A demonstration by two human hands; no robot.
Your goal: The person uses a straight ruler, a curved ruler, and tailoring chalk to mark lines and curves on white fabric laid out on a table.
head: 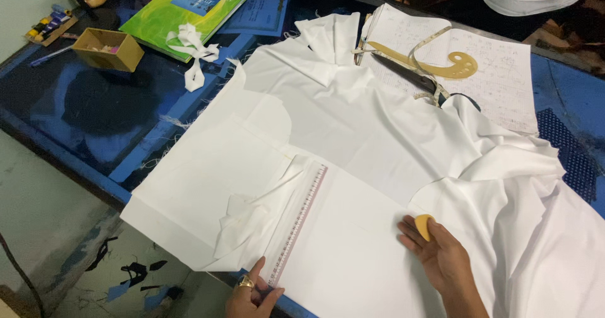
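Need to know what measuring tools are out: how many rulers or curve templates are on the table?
2. A clear straight ruler lies on the white fabric under the left hand. A yellow French curve rests on the papers. Fabric folds may hide others.

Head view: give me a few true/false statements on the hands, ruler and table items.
1. The right hand holds a yellow chalk on the white fabric. True.
2. The left hand is lifted clear of the ruler. False: its fingers press the ruler's near end.
3. The ruler lies on the fabric. True.
4. The scissors are in the right hand. False: they lie on the notebook, by the curve template.
5. The cardboard box sits on the fabric. False: it sits on the blue table, off the fabric.
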